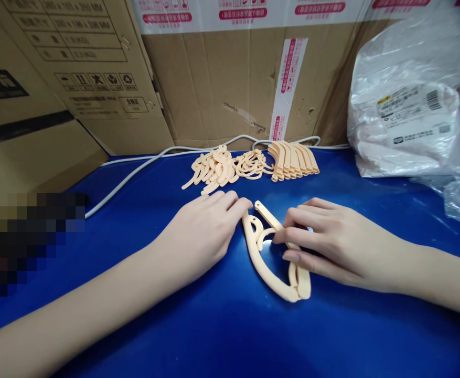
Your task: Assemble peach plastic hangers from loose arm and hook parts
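Fingers of the left hand point(210, 226) bend in together at the upper tip of a long curved bar point(259, 262); whether the thumb pinches it from below cannot be told. The right hand point(332, 241) arches over a straighter bar point(267, 215), its fingers slightly apart and covering the middle, so how firmly it grips is hidden. Both bars lie on the blue table point(214, 331) between the hands, their lower ends meeting nearest the wearer, with a small hook point(267, 233) in the gap.

These pieces look like moulded plastic: probably light, fairly stiff along their length, smooth enough to slide on the glossy table. The thin hook is likely the weakest part, and levering on it could crack it. A good hold would be near the meeting ends, pinched across the flat sides, with the other hand steadying a free tip.

Farther out lie a loose pile of flat pieces point(218, 169), a tangle of hooks point(252, 164) and a neat row of curved bars point(290, 160). Behind them run a white cable point(125, 190) and a cardboard box point(222, 84); a plastic bag point(403, 152) stands to the right.
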The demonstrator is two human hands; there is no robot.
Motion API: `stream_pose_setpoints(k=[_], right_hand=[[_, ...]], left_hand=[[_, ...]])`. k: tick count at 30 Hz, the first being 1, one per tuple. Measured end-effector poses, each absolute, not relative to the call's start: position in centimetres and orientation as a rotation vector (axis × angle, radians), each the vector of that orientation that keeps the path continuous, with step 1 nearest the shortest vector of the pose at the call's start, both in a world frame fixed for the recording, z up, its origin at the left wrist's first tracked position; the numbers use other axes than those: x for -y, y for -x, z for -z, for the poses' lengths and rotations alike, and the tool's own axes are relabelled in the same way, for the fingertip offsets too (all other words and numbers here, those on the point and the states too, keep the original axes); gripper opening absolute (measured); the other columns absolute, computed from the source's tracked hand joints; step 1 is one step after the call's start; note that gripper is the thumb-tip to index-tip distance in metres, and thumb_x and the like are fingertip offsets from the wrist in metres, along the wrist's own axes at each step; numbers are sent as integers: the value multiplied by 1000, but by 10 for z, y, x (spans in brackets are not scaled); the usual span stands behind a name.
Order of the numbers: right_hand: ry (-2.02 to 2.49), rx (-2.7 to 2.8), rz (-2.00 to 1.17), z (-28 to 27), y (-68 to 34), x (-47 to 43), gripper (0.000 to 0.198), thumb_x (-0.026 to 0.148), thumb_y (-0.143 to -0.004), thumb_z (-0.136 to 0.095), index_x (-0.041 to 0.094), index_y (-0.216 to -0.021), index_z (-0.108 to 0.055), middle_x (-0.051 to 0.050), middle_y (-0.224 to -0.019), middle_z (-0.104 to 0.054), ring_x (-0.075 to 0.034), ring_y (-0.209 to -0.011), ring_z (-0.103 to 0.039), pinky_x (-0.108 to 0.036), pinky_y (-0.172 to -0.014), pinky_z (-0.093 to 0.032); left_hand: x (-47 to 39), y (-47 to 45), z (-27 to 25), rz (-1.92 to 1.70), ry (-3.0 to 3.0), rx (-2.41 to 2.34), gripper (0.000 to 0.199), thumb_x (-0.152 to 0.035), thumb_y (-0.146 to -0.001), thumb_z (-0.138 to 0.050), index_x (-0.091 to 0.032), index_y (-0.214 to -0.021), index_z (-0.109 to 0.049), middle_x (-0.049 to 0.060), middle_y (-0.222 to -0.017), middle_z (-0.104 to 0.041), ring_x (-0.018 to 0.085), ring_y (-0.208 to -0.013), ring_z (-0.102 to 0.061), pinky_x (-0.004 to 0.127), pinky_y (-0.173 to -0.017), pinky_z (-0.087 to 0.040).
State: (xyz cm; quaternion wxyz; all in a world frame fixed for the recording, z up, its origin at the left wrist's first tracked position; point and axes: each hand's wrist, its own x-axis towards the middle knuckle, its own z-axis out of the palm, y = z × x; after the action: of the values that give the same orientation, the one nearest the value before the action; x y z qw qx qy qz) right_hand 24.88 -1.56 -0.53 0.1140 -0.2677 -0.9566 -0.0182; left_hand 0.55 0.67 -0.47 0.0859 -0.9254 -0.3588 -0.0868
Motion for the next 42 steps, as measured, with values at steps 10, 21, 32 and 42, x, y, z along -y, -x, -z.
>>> stream_pose_setpoints(k=[10, 21, 32, 42], right_hand=[[723, 2794, -6, 5, -243, 21, 31, 34, -101, -37, 18, -90, -62, -4, -83, -62, -17, -73, -52, -33, -73, -34], [783, 2771, 154, 5, -247, 16, 33, 36, -101, -37, 15, -103, -63, -5, -85, -64, -20, -78, -58, -35, -73, -37], [879, 2774, 333, 12, -254, 7, 35, 36, -101, -38, 19, -122, -60, -5, -89, -65, -19, -77, -60, -35, -75, -38], [820, 2770, 316, 9, -255, 10, 32, 31, -101, -39, 18, -118, -62, -4, -86, -68, -18, -76, -59, -34, -74, -36]], left_hand=[[3, -15, 1, 427, 2952, 1308, 29, -42, -96, -48, -20, -114, -56, 3, -112, -61, 21, -102, -56, 37, -88, -47], [-7, 0, -2, 372, 3149, 1235, 30, -33, -97, -47, -24, -125, -51, 1, -121, -60, 18, -112, -54, 34, -96, -45], [-18, 12, -12, 314, 3204, 1040, 51, -5, -82, -40, -25, -128, -50, 1, -125, -61, 17, -112, -57, 28, -94, -45], [-29, 25, -18, 193, 3257, 1104, 34, -16, -86, -51, -27, -118, -59, 1, -116, -64, 17, -105, -59, 24, -87, -45]])
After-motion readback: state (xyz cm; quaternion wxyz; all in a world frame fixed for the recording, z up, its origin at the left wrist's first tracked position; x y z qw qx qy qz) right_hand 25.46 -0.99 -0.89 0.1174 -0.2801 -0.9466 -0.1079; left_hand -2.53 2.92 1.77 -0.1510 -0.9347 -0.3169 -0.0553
